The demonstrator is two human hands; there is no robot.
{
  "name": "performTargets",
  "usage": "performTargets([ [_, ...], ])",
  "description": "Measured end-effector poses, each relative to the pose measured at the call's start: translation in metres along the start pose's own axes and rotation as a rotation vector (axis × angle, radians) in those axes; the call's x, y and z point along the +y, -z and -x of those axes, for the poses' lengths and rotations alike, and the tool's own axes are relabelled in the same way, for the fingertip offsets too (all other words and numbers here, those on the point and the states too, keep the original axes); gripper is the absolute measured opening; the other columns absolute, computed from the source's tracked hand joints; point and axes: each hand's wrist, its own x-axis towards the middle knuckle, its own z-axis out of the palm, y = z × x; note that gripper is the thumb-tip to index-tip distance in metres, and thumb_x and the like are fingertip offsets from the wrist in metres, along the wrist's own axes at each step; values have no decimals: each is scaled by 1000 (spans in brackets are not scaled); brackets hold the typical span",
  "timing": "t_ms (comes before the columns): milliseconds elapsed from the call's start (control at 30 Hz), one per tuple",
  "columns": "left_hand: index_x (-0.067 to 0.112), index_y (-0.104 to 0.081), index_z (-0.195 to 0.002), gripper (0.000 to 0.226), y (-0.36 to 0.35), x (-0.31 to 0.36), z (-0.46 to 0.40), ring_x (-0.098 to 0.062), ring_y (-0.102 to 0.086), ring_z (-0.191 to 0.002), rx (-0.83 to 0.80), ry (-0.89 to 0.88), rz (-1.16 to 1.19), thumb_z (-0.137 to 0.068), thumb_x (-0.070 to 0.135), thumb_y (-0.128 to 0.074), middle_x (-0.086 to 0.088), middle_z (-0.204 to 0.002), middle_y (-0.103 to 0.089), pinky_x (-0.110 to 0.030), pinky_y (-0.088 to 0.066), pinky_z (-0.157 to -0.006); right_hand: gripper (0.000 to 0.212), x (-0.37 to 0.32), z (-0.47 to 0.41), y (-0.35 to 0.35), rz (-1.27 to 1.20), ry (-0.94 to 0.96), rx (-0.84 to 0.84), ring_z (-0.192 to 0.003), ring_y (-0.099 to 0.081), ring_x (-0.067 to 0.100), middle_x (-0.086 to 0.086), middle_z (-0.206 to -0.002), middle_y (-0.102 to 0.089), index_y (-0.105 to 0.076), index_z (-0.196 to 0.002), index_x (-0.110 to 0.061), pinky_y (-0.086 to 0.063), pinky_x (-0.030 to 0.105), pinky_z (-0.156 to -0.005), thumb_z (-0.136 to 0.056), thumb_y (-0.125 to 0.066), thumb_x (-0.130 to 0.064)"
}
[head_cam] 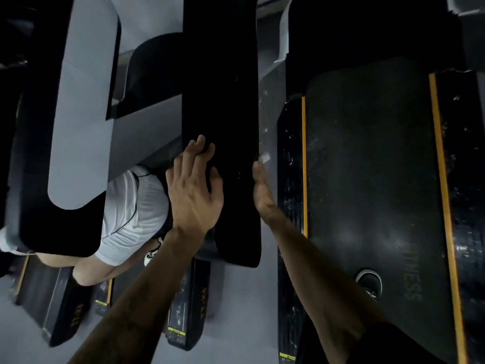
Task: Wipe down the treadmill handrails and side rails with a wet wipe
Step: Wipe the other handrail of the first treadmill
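**A:** What fills the middle of the frame?

**B:** A broad black handrail (223, 106) runs from the top centre down to a rounded end in the lower middle. The left hand (193, 190) lies on its left edge, fingers spread and bent over the side of the rail, thumb resting on the black top surface.

**A:** And the other hand?

**B:** The right hand (261, 190) is pressed edge-on against the rail's right side, fingers straight and pointing up the frame. A small pale scrap, the wet wipe (264, 158), shows at its fingertips, against the rail's edge. Whether the fingers pinch it or only press it, I cannot tell. The two hands sit apart, one on each side of the rail.

**A:** What surrounds them?

**B:** To the right, a dark treadmill belt (372, 164) bordered by yellow stripes, with a speckled black side rail (290, 164) just beside the right forearm. A dark shoe (368, 283) stands on the belt in the lower right. In the left half, a second grey-and-black handrail (78, 114) partly hides another person in white shorts (131, 206). Below, in the lower left, the ends of neighbouring treadmills rest on a grey floor (236, 324).
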Motion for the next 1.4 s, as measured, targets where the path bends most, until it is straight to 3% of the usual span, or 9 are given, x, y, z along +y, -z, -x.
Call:
performTargets([
  [100, 6, -63, -128, 40, -1, -1, -3, -27, -53, -119, 13, -2, -24, -94, 21, -48, -9, -138, -59, -49, -44, -97, 76, -29, 51, -10, 25, -31, 41, -157, -10, 9, -8, -170, -13, -16, -163, -26, -8, 34, -128, -102, -30, -68],
  [300, 7, -64, -122, 33, -4, -3, -4, -29, -55, -113, 36, 0, -9, -95, 18, -49, -9, -133, -61, -51, -45, -95, 73, -25, 60, -22, -21, 129, 64, -155, -2, 0, -16, -169, -10, -16, -163, -29, -4, 29, -126, -101, -30, -63],
  [467, 6, -63, -123, 34, -2, -2, -6, -27, -53, -116, 37, 14, 51, -94, 19, -50, -9, -135, -59, -43, -43, -99, 103, -48, 15, -16, -37, 30, 53, -152, -28, 16, -4, -164, -34, -30, -159, -34, -19, 50, -126, -77, -40, -95],
  [633, 5, -63, -125, 35, -1, -2, -7, -27, -53, -119, 43, 4, 83, -95, 18, -51, -11, -136, -57, -41, -42, -102, 73, -56, 44, -26, 27, 203, 94, -152, -14, 1, -12, -169, -17, -17, -163, -33, -13, 42, -128, -100, -35, -66],
  [800, 5, -63, -125, 35, -1, -3, -6, -28, -54, -118, 48, 0, 86, -96, 19, -49, -11, -136, -58, -44, -44, -101, 74, -32, 57, -23, 80, 190, 118, -135, -50, 19, 4, -148, -48, -30, -148, -23, -43, 45, -111, -93, -40, -72],
  [900, 5, -63, -125, 34, -1, -3, -7, -29, -53, -119, 44, -1, 86, -96, 18, -50, -11, -136, -58, -45, -43, -102, 68, -41, 53, -20, 115, 164, 148, -121, -58, 20, 0, -132, -55, -27, -145, -22, -46, 37, -94, -94, -41, -66],
  [1033, 5, -63, -124, 34, -1, -3, -7, -30, -54, -119, 45, 6, 82, -96, 18, -50, -11, -136, -58, -46, -44, -101, 82, -54, 45, -28, 99, 195, 99, -154, -22, 14, -6, -170, -17, -2, -161, -43, -26, 45, -124, -94, -37, -75],
  [1200, 4, -64, -123, 34, -2, -3, -7, -29, -54, -116, 56, 2, 89, -94, 17, -52, -11, -136, -58, -42, -43, -100, 88, -58, 32, -32, 91, 153, 141, -157, -10, 12, -9, -170, -17, -11, -162, -41, -14, 54, -127, -88, -33, -85],
  [1400, 4, -64, -123, 33, -2, -3, -7, -28, -53, -116, 61, -2, 85, -94, 16, -52, -11, -136, -58, -42, -43, -100, 62, -44, 61, -28, 130, 434, 18, -156, 8, 5, -17, -170, -5, -9, -164, -29, -3, 44, -128, -110, -37, -37],
])
